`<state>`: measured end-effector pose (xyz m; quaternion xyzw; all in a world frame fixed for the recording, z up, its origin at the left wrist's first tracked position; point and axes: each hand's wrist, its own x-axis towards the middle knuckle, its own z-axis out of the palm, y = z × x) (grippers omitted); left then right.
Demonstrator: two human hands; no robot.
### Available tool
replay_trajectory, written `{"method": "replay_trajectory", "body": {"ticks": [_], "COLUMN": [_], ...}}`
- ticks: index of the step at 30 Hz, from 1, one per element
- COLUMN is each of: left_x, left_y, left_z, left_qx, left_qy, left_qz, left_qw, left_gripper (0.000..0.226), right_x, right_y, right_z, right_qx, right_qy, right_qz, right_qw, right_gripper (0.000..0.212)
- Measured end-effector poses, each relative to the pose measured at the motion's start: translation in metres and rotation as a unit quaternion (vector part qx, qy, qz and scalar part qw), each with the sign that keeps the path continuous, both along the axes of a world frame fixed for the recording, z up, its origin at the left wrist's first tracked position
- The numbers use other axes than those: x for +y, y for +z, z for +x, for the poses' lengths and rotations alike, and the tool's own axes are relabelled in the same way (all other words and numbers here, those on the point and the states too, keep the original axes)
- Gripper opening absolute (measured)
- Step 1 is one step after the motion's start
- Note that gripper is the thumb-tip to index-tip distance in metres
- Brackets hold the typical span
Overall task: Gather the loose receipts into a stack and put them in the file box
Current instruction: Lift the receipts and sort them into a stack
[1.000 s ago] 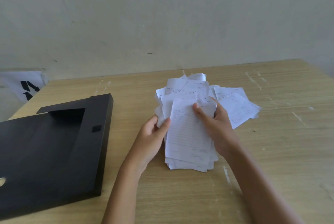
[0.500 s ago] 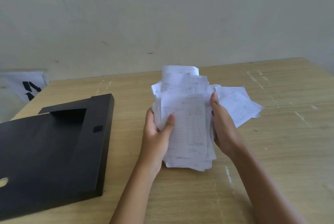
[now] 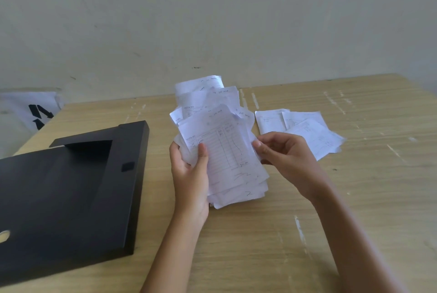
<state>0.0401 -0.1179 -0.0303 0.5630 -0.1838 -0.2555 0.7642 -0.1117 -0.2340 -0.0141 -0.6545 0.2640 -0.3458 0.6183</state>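
Left hand (image 3: 189,174) gripping uneven receipt stack (image 3: 220,141) upright above table (image 3: 307,233), right hand (image 3: 283,158) pinching its right edge, few loose receipts (image 3: 305,131) flat behind, black file box (image 3: 66,193) lying at left

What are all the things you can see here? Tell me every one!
Bundle of white paper receipts: one uneven bundle, white with handwriting, held up over the middle of the table.
Loose white receipts: about three, overlapping, flat on the table behind the right hand.
Black flat file box: one, black, lying on the table's left side.
Light wooden table: one, tan with pale scuffs.
White sheet with black marks: one, beyond the table's far-left corner.
Pale wall: behind the table.
Left hand: grips the bundle's left edge.
Right hand: fingertips at the bundle's right edge.
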Motion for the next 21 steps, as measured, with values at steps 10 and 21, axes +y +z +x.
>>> {"method": "replay_trajectory", "body": {"ticks": [10,21], "left_x": [0.000,0.002], "left_y": [0.000,-0.002], "left_z": [-0.001,0.007], "left_qx": [-0.047,-0.196], "left_qy": [0.030,0.000], "left_qz": [-0.002,0.082], "left_qw": [0.998,0.977], "left_gripper": [0.043,0.035], "right_x": [-0.008,0.000], "right_y": [0.002,-0.004], "right_z": [-0.015,0.008], "right_qx": [0.064,0.023], "right_qy": [0.075,-0.130], "right_qz": [-0.007,-0.033], "right_qw": [0.995,0.991], "right_gripper": [0.027,0.026]}}
